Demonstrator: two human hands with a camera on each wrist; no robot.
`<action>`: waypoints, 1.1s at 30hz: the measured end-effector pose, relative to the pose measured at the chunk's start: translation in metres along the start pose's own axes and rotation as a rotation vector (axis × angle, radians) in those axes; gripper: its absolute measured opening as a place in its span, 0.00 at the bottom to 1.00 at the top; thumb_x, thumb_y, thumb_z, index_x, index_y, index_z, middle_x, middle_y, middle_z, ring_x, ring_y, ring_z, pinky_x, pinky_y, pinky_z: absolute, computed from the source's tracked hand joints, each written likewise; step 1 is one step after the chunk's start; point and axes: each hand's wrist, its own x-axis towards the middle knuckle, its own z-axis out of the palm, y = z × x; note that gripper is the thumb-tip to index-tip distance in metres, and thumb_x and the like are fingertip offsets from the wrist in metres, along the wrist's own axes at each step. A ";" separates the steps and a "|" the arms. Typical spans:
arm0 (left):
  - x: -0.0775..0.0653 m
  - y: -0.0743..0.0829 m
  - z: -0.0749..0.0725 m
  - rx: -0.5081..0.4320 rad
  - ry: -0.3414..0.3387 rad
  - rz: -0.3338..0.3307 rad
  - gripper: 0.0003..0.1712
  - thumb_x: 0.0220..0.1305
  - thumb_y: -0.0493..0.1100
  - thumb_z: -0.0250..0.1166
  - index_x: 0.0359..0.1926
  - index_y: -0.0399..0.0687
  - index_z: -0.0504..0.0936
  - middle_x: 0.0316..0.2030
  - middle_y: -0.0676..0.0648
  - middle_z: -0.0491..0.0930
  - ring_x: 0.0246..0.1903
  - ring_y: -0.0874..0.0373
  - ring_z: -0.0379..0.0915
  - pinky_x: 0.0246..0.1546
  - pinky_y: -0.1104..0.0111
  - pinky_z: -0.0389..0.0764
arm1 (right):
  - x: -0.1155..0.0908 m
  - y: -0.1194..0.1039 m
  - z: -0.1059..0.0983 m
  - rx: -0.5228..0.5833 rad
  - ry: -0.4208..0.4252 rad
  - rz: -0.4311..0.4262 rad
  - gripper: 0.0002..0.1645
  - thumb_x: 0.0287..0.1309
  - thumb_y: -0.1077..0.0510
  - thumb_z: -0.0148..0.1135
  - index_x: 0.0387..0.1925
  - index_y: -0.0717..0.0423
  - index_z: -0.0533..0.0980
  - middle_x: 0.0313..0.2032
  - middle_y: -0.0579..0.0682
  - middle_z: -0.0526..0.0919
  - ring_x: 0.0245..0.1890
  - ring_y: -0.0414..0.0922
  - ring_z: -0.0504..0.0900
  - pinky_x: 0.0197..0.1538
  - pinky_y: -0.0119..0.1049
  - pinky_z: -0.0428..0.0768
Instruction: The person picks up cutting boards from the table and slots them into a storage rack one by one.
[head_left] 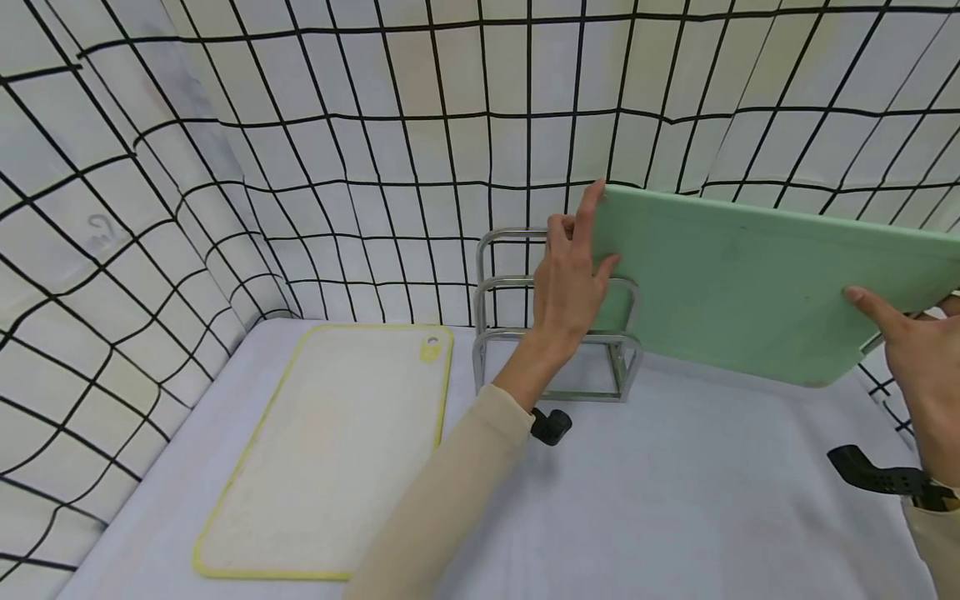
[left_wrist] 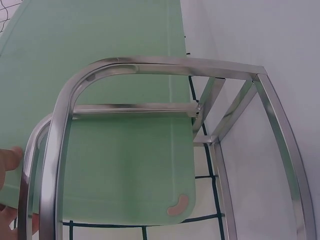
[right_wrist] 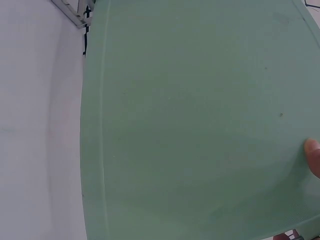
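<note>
A green cutting board [head_left: 750,283] is held on its long edge, with its left end behind two hoops of a metal rack [head_left: 555,396]. My left hand [head_left: 566,283] grips that left end, thumb on the front face and one finger up at the top edge. In the left wrist view, the board's corner [left_wrist: 177,205] with a pinkish patch shows behind the rack's bars [left_wrist: 165,65]. At the board's other end, my right hand [head_left: 915,358] holds it, thumb [right_wrist: 313,155] on the front face; its other fingers are mostly hidden behind the board.
To the left on the white-covered table [head_left: 675,500] lies a white cutting board [head_left: 322,450] with a yellow rim. Black wire grid panels [head_left: 420,150] stand behind the table and along its left side.
</note>
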 end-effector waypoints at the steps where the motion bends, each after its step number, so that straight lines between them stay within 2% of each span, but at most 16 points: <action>1: 0.000 0.000 -0.001 0.000 -0.001 -0.003 0.55 0.64 0.45 0.75 0.81 0.67 0.50 0.52 0.42 0.70 0.45 0.54 0.79 0.29 0.73 0.80 | 0.000 -0.001 0.001 0.003 0.002 -0.006 0.50 0.66 0.50 0.69 0.79 0.32 0.49 0.77 0.45 0.63 0.77 0.44 0.68 0.78 0.43 0.63; 5: 0.002 -0.003 -0.003 0.013 0.001 -0.013 0.55 0.64 0.46 0.75 0.81 0.69 0.50 0.52 0.42 0.71 0.45 0.53 0.80 0.30 0.73 0.80 | 0.000 -0.004 0.003 -0.006 0.000 -0.018 0.51 0.66 0.48 0.68 0.79 0.28 0.49 0.77 0.43 0.60 0.78 0.43 0.65 0.79 0.46 0.63; 9: 0.003 -0.006 -0.006 0.014 0.001 -0.032 0.55 0.64 0.46 0.75 0.81 0.71 0.50 0.53 0.42 0.71 0.47 0.53 0.79 0.30 0.71 0.82 | 0.000 -0.008 0.005 -0.021 -0.002 -0.041 0.51 0.66 0.47 0.68 0.79 0.25 0.48 0.79 0.42 0.59 0.80 0.47 0.62 0.78 0.50 0.62; 15: 0.001 -0.008 -0.008 0.004 -0.008 -0.053 0.55 0.64 0.46 0.75 0.81 0.73 0.49 0.54 0.43 0.70 0.49 0.53 0.79 0.30 0.68 0.83 | -0.003 -0.011 0.007 -0.003 -0.020 -0.108 0.52 0.66 0.52 0.70 0.79 0.28 0.49 0.78 0.43 0.60 0.79 0.46 0.65 0.78 0.47 0.63; 21: 0.003 -0.010 -0.010 0.014 0.007 -0.025 0.55 0.64 0.45 0.75 0.81 0.70 0.50 0.52 0.43 0.70 0.47 0.53 0.77 0.28 0.70 0.82 | -0.004 -0.012 0.008 -0.014 -0.028 -0.069 0.53 0.66 0.51 0.69 0.80 0.27 0.47 0.78 0.42 0.60 0.79 0.45 0.64 0.79 0.47 0.63; 29: 0.002 -0.014 -0.013 -0.003 -0.006 -0.057 0.56 0.64 0.46 0.75 0.81 0.73 0.48 0.53 0.43 0.71 0.47 0.53 0.77 0.26 0.69 0.80 | -0.002 -0.015 0.008 -0.039 0.013 -0.174 0.57 0.64 0.56 0.71 0.82 0.27 0.46 0.76 0.41 0.61 0.69 0.39 0.70 0.77 0.44 0.68; 33: 0.000 -0.017 -0.014 -0.007 -0.002 -0.052 0.55 0.64 0.46 0.75 0.81 0.73 0.49 0.53 0.43 0.71 0.47 0.53 0.77 0.26 0.69 0.80 | -0.002 -0.016 0.010 -0.063 0.011 -0.169 0.59 0.64 0.55 0.72 0.82 0.27 0.45 0.77 0.41 0.60 0.68 0.39 0.71 0.76 0.41 0.70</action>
